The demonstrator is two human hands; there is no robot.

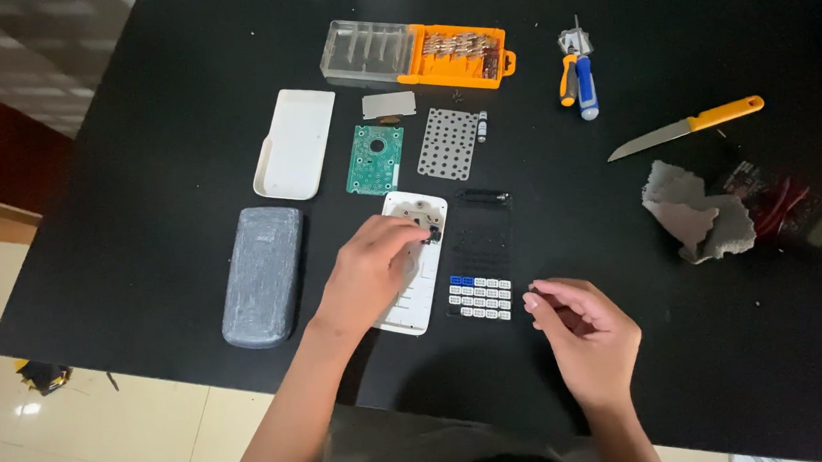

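Under the left hand [369, 274] lies a white, slotted calculator shell [414, 300].

Bare forearms, no sleeves, rings or watch; dark top.

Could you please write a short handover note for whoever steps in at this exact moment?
Left hand: fingers on the white case half, at a small dark part near its top.
Right hand: loosely curled above the table, apparently empty.
Done: calculator is apart; green circuit board, dotted pad, white cover, black key frame and loose keys laid out.
Left: case half in hand. Screwdriver lies at the far right.
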